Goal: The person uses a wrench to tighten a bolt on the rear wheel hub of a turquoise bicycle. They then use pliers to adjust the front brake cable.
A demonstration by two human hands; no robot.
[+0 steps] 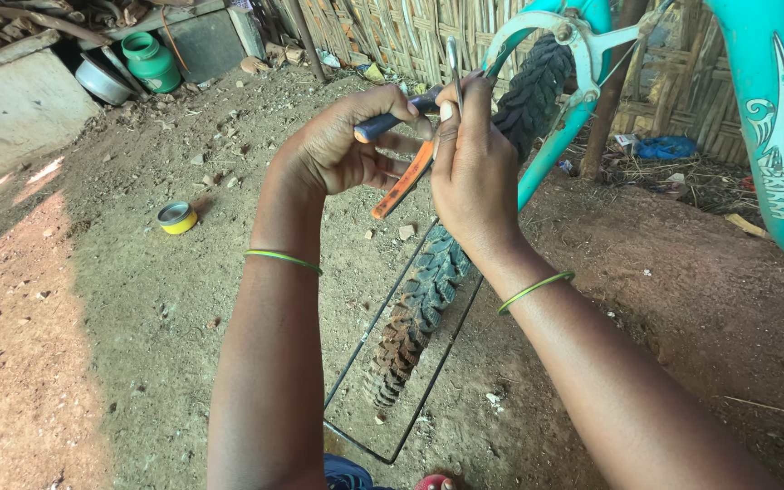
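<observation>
your forearms fill the bottom of the view, each with a thin green bangle, one on the left wrist (283, 259) and one on the right wrist (535, 289). so about the grip: your left hand (333, 150) is closed around the pliers (403, 154), fingers wrapped over the dark blue handle with the orange handle poking down and out past your palm. your right hand (472, 168) is curled up right against the left one, fingertips pinched at the top where a thin metal wire (454, 63) sticks straight up. can't tell exactly what the plier jaws are biting on, your right hand covers that bit.

just behind your hands is the knobby bike tyre (424, 295), running from the dirt up toward the fork. its lower part is caked in reddish dust. the turquoise bike frame (769, 136) sits up top right, with a pale brake caliper (573, 45) straddling the tyre.

further out on the dirt floor (138, 299), a small yellow tin (176, 218) sits well to the left of your arms. way back top left there's a green plastic jar (150, 60) beside a metal bowl (102, 82), and a woven bamboo wall (383, 32) behind it all.
</observation>
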